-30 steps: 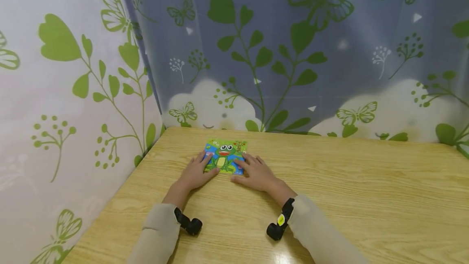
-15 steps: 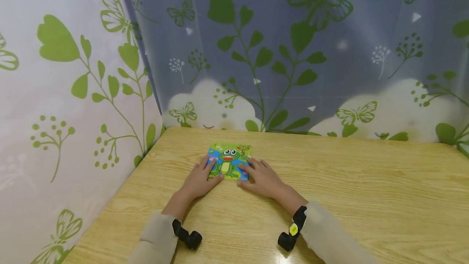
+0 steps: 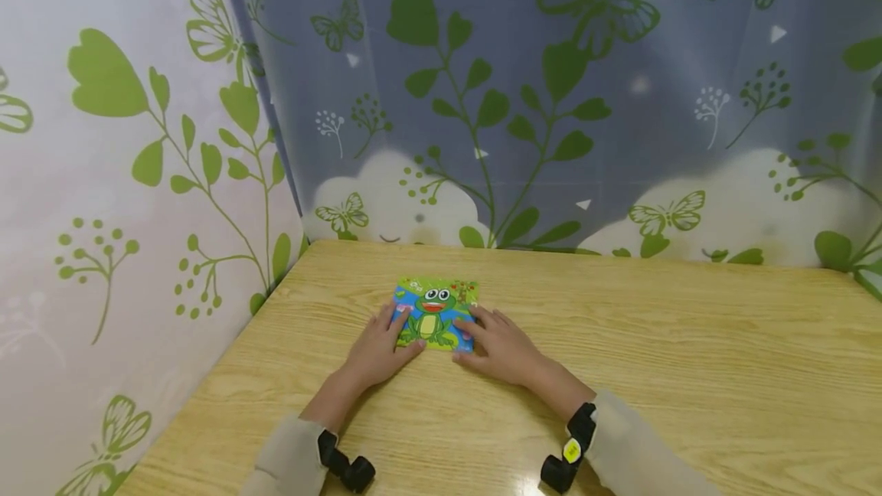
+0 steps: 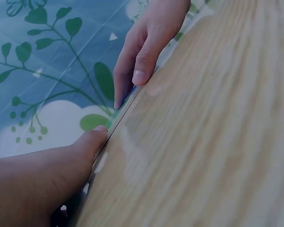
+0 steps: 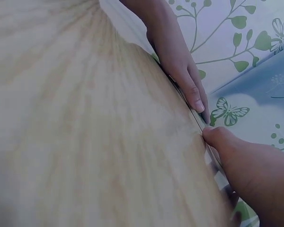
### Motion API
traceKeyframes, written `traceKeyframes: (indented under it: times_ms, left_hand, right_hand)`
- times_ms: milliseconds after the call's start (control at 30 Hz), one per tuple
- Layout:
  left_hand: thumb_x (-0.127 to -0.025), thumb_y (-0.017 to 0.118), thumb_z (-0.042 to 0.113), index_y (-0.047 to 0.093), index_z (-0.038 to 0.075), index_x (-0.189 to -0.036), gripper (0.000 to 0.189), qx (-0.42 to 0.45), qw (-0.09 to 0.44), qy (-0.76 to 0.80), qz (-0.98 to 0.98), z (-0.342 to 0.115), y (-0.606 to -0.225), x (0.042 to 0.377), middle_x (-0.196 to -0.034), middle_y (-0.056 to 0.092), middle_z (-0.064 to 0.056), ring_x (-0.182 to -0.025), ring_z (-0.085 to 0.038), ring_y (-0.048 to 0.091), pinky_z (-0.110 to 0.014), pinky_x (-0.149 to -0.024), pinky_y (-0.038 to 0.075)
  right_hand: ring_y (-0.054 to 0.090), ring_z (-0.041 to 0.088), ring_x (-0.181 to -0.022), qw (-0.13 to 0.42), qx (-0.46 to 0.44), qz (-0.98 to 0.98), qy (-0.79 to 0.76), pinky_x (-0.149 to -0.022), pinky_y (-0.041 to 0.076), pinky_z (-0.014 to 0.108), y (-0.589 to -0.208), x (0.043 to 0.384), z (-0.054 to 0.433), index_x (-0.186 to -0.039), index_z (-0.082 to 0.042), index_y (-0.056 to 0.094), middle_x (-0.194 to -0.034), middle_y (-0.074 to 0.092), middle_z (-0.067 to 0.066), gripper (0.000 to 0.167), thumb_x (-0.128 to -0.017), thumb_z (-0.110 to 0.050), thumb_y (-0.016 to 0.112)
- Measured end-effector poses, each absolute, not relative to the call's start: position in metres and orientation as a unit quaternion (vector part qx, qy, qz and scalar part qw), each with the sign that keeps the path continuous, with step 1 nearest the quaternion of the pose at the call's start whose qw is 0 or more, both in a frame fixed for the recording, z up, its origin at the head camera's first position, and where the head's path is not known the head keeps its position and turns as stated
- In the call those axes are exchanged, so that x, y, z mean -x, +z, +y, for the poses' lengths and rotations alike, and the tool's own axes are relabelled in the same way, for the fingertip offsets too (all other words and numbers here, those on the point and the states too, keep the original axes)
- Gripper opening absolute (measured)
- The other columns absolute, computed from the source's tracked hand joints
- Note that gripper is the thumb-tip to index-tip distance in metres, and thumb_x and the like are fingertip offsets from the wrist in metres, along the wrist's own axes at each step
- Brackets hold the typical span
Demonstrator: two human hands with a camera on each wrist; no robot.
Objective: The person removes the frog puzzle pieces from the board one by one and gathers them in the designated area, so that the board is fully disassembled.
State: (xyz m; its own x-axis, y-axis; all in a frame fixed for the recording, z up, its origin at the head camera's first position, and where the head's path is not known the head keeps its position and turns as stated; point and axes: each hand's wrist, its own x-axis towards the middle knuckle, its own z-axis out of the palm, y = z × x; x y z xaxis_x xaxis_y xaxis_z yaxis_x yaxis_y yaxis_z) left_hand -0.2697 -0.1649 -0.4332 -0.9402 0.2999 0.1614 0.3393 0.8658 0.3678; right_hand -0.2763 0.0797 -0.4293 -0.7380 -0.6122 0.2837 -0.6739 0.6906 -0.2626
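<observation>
A flat picture card [image 3: 429, 324] with a green cartoon frog on blue and light green lies on the wooden table. My left hand [image 3: 375, 350] rests at its left side, fingers extended over that edge and the thumb at the near left corner. On the opposite side my right hand [image 3: 506, 350] touches the card, its fingertips on the right part and its thumb by the near edge. In the left wrist view only a thin sliver of the card [image 4: 111, 122] shows between the hands. The fingertips cover parts of both side edges.
The wooden tabletop [image 3: 661, 358] spreads wide to the right and ends at a blue-grey curtain [image 3: 524, 121] printed with leaves and butterflies. A pale printed curtain [image 3: 151, 266] borders the left side. Black wrist cameras [image 3: 358, 473] sit at both cuffs.
The frog card has slid toward me and slightly to the right over the table. Both hands have moved along with it, keeping their places at its sides.
</observation>
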Motion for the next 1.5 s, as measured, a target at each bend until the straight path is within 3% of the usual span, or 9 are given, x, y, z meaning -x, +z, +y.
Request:
traceKeyframes:
  times_ms: [700, 1500]
  left_hand:
    - [-0.091, 0.05, 0.048, 0.036, 0.001, -0.14, 0.07, 0.18, 0.07, -0.203, -0.96, -0.147, -0.435, 0.241, -0.146, 0.02, -0.024, -0.133, -0.039, 0.017, -0.052, -0.103, 0.019]
    - [-0.092, 0.043, 0.054, 0.031, 0.001, -0.142, 0.074, 0.19, 0.049, -0.202, -0.96, -0.123, -0.432, 0.207, -0.146, 0.016, -0.027, -0.134, -0.039, 0.012, -0.05, -0.105, 0.015]
  right_hand:
    - [0.035, 0.041, -0.123, 0.085, -0.35, -0.912, 0.194, -0.097, 0.03, 0.054, -0.429, 0.251, 0.1, -0.132, -0.011, 0.051, -0.137, 0.037, 0.022, 0.058, -0.088, -0.048, 0.055]
    - [0.038, 0.039, -0.122, 0.06, -0.343, -0.915, 0.205, -0.094, 0.034, 0.055, -0.426, 0.218, 0.127, -0.132, -0.013, 0.052, -0.137, 0.038, 0.019, 0.055, -0.09, -0.048, 0.051]
